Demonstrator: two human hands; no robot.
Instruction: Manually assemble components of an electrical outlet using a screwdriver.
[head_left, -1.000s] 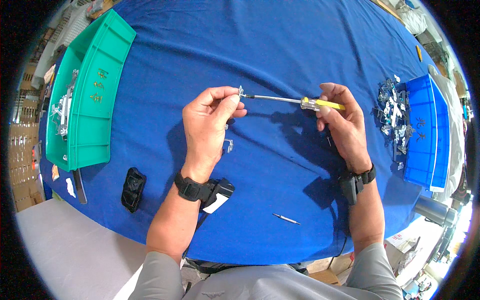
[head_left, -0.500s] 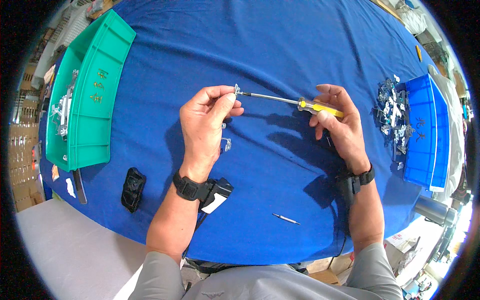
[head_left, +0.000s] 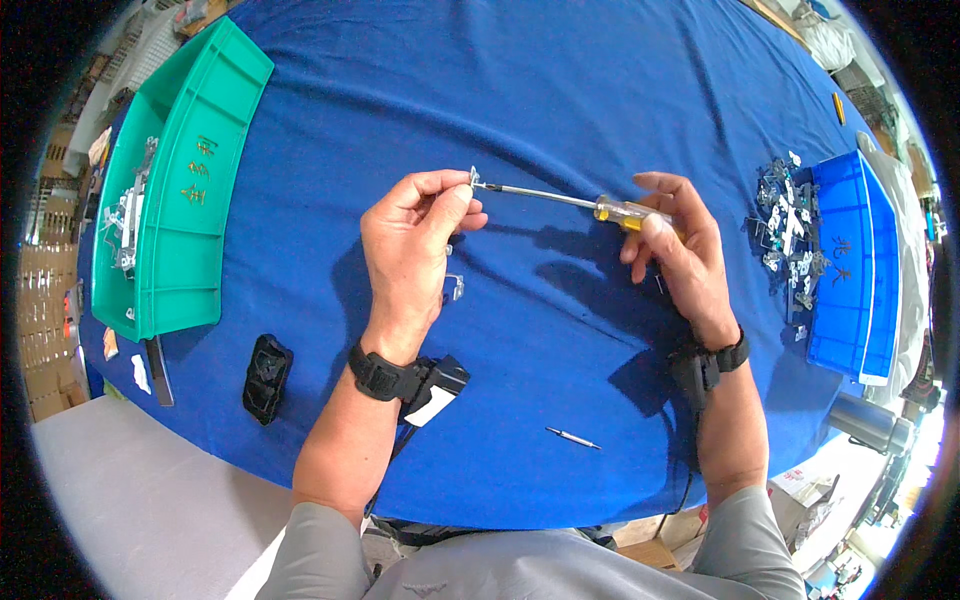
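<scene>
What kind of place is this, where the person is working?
Probably a small assembly workshop. On the blue-covered table a green bin and a blue bin hold small metal parts, and the right hand holds a screwdriver.

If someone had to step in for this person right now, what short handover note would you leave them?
Left hand: pinches a small silvery metal part between thumb and fingertips, raised above the blue tablecloth.
Right hand: grips the yellow-handled screwdriver, its tip meeting the part.
Another small metal piece lies beside the left hand; a loose thin metal bit lies nearer the body.
Supply: a pile of silvery metal parts by the blue plastic bin, right. The green plastic tray, left, holds a few metal pieces.
Done: the tool is at the part. How far the fastening has got cannot be told.
</scene>
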